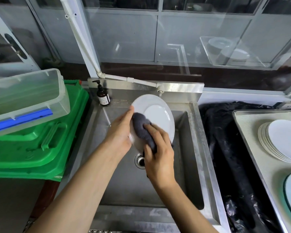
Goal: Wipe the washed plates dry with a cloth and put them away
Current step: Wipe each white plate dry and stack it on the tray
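1. Leftmost, well left of the sink [194, 132], a clear tub [29, 98] sits tilted on a green crate [40, 145]. Neither is being touched.

2. At the sink's back left corner stands a brown pump bottle [103, 95], upright and close to the tap outlet.

3. Over the sink's middle, the left hand [120, 132] holds a white plate [158, 115] by its left edge. The thumb lies straight along the rim and the fingers curl behind the plate, mostly out of sight. The plate is tilted up on edge, its face turned toward the right hand, probably so that drips fall into the sink and the face is easy to reach.

4. Just right of that, still above the sink, the right hand [158, 152] grips a bunched grey cloth [142, 125]. Its fingers are curled around the cloth and press it against the lower left of the plate's face. This looks like the drying step in progress; the plate is not yet put away.

5. Beneath the hands, the drain [139, 160] shows in the sink floor.

6. Right of the sink lies crumpled black plastic [228, 148].

7. Farthest right of the sink, a tray [252, 132] holds a plate stack [282, 140], likely where the dried plate belongs, though whether those plates are dried I cannot tell.
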Action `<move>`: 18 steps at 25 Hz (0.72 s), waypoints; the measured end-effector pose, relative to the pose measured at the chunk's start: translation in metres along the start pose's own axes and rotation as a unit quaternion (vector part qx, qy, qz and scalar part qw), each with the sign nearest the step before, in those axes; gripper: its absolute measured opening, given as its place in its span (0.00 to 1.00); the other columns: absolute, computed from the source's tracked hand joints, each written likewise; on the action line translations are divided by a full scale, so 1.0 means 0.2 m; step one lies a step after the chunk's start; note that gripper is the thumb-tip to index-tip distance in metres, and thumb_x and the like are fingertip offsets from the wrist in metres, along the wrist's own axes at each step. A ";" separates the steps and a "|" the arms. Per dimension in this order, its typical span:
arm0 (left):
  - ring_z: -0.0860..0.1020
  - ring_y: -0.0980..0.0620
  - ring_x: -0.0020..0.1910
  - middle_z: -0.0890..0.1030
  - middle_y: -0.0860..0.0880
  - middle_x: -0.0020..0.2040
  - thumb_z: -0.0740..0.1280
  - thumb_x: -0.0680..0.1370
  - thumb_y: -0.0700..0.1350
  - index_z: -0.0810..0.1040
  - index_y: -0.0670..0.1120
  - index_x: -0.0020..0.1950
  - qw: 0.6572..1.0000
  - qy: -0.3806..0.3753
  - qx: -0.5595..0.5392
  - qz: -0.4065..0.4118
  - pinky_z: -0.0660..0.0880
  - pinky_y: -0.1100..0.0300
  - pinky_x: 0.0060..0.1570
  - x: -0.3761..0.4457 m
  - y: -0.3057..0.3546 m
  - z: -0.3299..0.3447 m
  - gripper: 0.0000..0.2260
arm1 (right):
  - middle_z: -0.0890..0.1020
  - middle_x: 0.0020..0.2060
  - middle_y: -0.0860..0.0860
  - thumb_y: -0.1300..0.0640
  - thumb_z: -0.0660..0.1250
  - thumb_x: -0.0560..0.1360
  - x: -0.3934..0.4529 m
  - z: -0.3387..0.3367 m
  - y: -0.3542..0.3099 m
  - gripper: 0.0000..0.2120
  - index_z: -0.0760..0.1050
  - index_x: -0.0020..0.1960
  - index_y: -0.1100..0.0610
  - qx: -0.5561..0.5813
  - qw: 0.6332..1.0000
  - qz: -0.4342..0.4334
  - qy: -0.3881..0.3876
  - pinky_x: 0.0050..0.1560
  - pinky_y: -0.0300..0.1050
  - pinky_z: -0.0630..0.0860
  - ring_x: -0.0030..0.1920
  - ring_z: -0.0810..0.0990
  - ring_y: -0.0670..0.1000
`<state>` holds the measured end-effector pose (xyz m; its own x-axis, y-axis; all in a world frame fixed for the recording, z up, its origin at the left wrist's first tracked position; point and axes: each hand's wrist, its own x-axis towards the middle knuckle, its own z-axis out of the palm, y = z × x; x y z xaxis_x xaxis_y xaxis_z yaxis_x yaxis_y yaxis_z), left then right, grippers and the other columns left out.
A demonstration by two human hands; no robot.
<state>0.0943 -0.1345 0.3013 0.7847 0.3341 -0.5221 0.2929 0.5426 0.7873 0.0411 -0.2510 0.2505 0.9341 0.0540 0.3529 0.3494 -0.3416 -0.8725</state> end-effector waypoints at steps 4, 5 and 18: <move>0.85 0.45 0.47 0.86 0.40 0.50 0.66 0.81 0.48 0.82 0.39 0.58 1.000 -0.010 -0.002 0.015 0.82 0.53 0.47 -0.01 -0.01 0.01 0.14 | 0.80 0.63 0.51 0.59 0.63 0.74 0.17 -0.04 -0.05 0.23 0.79 0.68 0.55 0.005 1.000 0.008 0.015 0.68 0.31 0.66 0.65 0.75 0.44; 0.84 0.43 0.47 0.86 0.40 0.47 0.66 0.81 0.48 0.83 0.39 0.55 1.000 -0.001 0.003 0.023 0.82 0.52 0.48 0.00 0.00 0.00 0.13 | 0.80 0.64 0.51 0.59 0.63 0.75 0.13 -0.04 -0.04 0.23 0.78 0.69 0.55 0.004 1.000 -0.002 -0.002 0.69 0.33 0.67 0.66 0.75 0.44; 0.83 0.46 0.57 0.87 0.53 0.47 0.74 0.76 0.51 0.85 0.51 0.48 0.996 -0.001 0.058 0.061 0.77 0.48 0.63 -0.04 -0.06 -0.04 0.05 | 0.79 0.55 0.45 0.64 0.65 0.74 0.42 -0.11 -0.02 0.23 0.79 0.66 0.47 -0.046 0.999 0.000 0.018 0.55 0.22 0.65 0.50 0.76 0.35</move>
<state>0.0799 -0.1378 0.2935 0.8190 0.3912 -0.4197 0.2566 0.4045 0.8778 0.1163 -0.2665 0.2911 0.9300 0.0206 0.3670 0.3403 -0.4261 -0.8382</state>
